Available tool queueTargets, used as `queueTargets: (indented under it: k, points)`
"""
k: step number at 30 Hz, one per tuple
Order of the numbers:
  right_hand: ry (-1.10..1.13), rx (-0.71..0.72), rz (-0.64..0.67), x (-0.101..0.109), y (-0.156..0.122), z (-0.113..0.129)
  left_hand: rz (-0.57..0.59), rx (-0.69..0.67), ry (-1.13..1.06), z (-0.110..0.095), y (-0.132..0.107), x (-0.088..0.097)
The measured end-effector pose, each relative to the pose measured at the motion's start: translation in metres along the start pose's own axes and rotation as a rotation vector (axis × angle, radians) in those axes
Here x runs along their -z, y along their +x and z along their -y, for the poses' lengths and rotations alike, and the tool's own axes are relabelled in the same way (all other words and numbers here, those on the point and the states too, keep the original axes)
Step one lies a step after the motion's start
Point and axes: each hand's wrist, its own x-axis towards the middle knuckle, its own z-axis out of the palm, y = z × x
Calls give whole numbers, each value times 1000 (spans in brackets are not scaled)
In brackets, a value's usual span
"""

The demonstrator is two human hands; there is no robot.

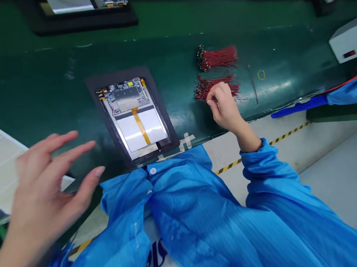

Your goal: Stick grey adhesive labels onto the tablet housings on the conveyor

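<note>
An opened tablet (135,116) with a bare circuit board and an orange ribbon cable lies in a black holder (162,110) on the green belt. My left hand (46,184) hovers to its left, fingers stretched out and apart, holding nothing. My right hand (225,105) reaches to the nearer of two bundles of thin red wires (206,87), fingers pinched together at the bundle's edge. What the pinch holds is too small to name. The second red wire bundle (218,56) lies just beyond it.
A thin dark tool (253,85) and a yellow rubber band (261,75) lie right of the wires. A white box (349,41) stands at far right. Another black holder with a tablet (79,11) sits at the back. White sheets (0,166) lie at left.
</note>
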Motion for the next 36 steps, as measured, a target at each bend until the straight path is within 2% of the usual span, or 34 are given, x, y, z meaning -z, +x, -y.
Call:
queueTargets:
  k: [2, 3, 5, 7, 9, 12, 14, 16, 19, 21, 24, 26, 28, 30, 32, 33, 34, 36]
  points:
    - [5, 13, 46, 4, 1, 6, 42, -101, -6, -34, 9, -10]
    - [-17, 11, 84, 5, 2, 9, 44, -141, -1, -44, 12, -13]
    - [-99, -5, 146, 8, 1, 13, 24, -159, 24, -51, 16, -17]
    - [-169, -31, 143, 8, -1, 21, -9, -91, 56, -44, 15, -18]
    - [-157, -53, 88, 4, -5, 34, 5, 63, 9, -31, 9, -21]
    - [-74, -49, 92, -11, -9, 66, 120, 284, -189, -17, 1, -32]
    - [-47, -60, 167, -26, -7, 88, 216, 363, -267, -14, 2, -41]
    - [1, -93, 219, -40, -1, 103, 262, 396, -282, -14, 8, -48]
    - [167, -161, 241, -52, 6, 115, 252, 386, -280, -16, 16, -54]
    - [337, -247, 207, -54, 7, 123, 233, 367, -295, -18, 18, -57]
    - [803, -468, 125, -49, 6, 137, 213, 356, -405, -22, 20, -57]
    - [1167, -640, 118, -45, 12, 140, 184, 344, -508, -29, 25, -49]
    - [1368, -754, 78, -41, 31, 126, 152, 304, -570, -34, 35, -27]
    - [1341, -750, -69, -34, 67, 90, 100, 228, -535, -35, 53, 7]
    - [1118, -646, -254, -23, 118, 35, 24, 163, -373, -27, 79, 47]
    - [926, -569, -308, -17, 146, 5, -3, 164, -280, -19, 95, 65]
    - [699, -474, -317, -9, 175, -25, -13, 190, -205, -9, 112, 80]
    - [570, -364, -324, 8, 225, -77, -19, 304, -169, 12, 150, 98]
